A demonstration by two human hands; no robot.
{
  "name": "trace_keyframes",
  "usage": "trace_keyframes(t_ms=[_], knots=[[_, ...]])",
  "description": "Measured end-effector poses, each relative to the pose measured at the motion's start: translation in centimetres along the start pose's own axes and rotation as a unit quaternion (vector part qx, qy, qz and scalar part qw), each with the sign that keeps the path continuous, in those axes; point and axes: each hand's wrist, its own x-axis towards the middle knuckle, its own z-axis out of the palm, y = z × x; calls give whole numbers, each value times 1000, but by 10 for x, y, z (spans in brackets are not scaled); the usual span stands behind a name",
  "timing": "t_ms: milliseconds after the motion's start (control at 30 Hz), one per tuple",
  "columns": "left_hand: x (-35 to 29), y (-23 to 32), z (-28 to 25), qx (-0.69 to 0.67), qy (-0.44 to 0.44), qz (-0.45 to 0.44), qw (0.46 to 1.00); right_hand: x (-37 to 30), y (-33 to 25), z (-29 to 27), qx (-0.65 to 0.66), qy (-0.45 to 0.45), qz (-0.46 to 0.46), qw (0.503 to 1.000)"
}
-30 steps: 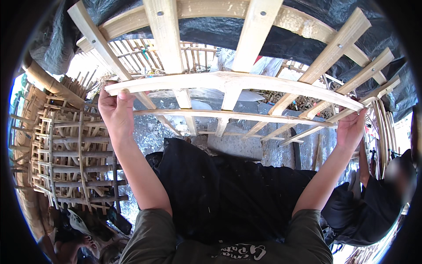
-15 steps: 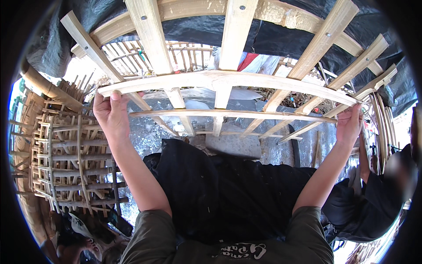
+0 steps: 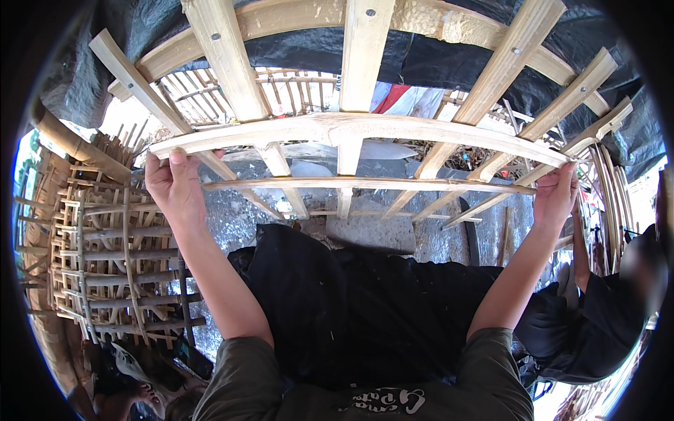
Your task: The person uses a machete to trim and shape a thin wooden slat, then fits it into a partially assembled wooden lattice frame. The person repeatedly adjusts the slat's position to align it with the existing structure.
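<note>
A slatted bamboo frame [image 3: 337, 128] is held up in front of me, its pale lengthwise slats crossed by strips and fixed to the far strip with round-headed fasteners. My left hand [image 3: 175, 184] is closed on the left end of the near thick strip, its thumb on the near side and other fingers partly hidden. At the same strip's right end, my right hand [image 3: 557, 191] pinches it from below. A thinner cross strip [image 3: 365, 184] runs between my forearms, under the thick one.
Bundled bamboo lattice panels [image 3: 130, 259] stand at the left. A person in dark clothing [image 3: 583, 330] is close by on the right. Beyond the frame hangs a dark plastic sheet [image 3: 309, 52]. Below lies a grey block [image 3: 372, 235] on the ground, near the black cloth [image 3: 365, 302] over my lap.
The bamboo frame has shifted slightly to the left, its far end most of all, and both my hands have moved a little with it. My grip looks the same.
</note>
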Motion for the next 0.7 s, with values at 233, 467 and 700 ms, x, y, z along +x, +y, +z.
trace_keyframes(t_ms=[233,467,700], knots=[[3,7,10,-27,49,13,998,-7,-1,32,-80,64,-20,995],[1,7,6,-15,37,7,999,-7,-2,35,-72,57,-19,996],[1,6,10,-11,54,12,998,-8,-3,39,-78,76,-15,994]])
